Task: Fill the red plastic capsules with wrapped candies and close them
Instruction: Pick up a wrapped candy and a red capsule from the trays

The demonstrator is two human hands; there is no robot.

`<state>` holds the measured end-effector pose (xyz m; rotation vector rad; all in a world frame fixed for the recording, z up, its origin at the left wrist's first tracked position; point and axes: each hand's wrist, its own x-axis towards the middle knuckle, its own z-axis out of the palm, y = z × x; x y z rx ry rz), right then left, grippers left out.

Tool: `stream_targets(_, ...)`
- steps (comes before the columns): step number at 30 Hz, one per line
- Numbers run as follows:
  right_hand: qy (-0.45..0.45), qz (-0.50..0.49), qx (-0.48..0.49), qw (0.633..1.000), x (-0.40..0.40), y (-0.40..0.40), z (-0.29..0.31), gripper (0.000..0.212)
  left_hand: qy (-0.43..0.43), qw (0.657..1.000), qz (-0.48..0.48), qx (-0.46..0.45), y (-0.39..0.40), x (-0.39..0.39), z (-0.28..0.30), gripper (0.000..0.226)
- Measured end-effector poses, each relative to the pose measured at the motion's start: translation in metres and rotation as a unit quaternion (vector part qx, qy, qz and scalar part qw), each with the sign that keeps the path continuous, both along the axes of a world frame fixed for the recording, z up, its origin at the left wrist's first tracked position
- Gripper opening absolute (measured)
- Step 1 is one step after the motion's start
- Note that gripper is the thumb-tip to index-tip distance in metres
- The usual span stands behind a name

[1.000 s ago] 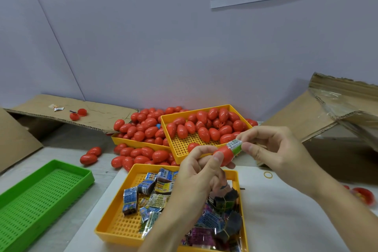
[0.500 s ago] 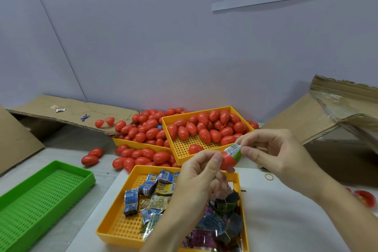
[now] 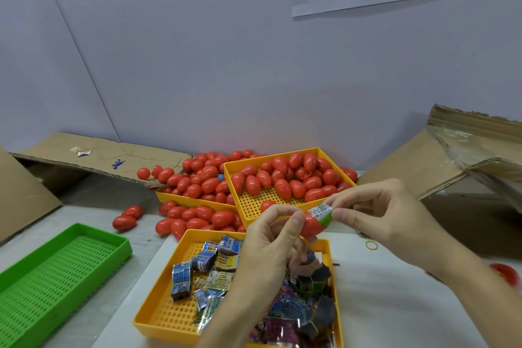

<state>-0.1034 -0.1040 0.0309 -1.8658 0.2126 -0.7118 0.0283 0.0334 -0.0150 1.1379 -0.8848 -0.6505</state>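
My left hand grips a red capsule half above the near yellow tray of wrapped candies. My right hand pinches a green wrapped candy that sticks out of the capsule's open end. Behind the hands, a far yellow tray holds many closed red capsules. More red capsules fill a second yellow tray to its left and spill onto the table.
An empty green tray lies at the left. Flattened cardboard sits at the back left and a cardboard box at the right. A red capsule piece lies at the right edge, a rubber band near my right wrist.
My right hand has pushed the green candy a little deeper into the capsule half. The two loose capsules on the back-left cardboard have rolled right, toward the pile.
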Motion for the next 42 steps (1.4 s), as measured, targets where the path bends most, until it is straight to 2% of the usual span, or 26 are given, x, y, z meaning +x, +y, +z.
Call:
stream_targets(6, 0.006, -0.003, -0.017, 1.0, -0.0003, -0.0022, -0.0011, 0.02, -0.031, 0.999, 0.007, 0.011, 0.0016, 0.0003, 0.0012, 0.028)
stream_targets(13, 0.005, 0.002, -0.007, 1.0, -0.0016, -0.0031, -0.0004, 0.014, -0.073, 0.996, 0.036, 0.025, 0.0014, 0.0036, 0.0002, 0.028)
stream_targets(21, 0.02, 0.003, -0.03, 0.999, -0.0028, -0.0044, -0.0002, 0.016, -0.081, 0.996, 0.031, 0.023, 0.0021, 0.0042, -0.0002, 0.023)
stream_targets(29, 0.031, 0.007, -0.036, 0.999, -0.0032, -0.0046, 0.0002, 0.015, -0.073, 0.997, 0.004, 0.01, 0.003, 0.0061, 0.0012, 0.033)
stream_targets(39, 0.037, 0.023, -0.047, 0.998, -0.0046, -0.0037, 0.0023, 0.01, -0.108, 0.994, -0.011, 0.024, 0.0054, 0.0074, 0.0025, 0.028)
stream_targets(42, 0.047, 0.017, -0.057, 0.997, -0.0044, -0.0039, 0.0024, 0.012, -0.093, 0.995, -0.03, 0.024, 0.0057, 0.0064, 0.0038, 0.03)
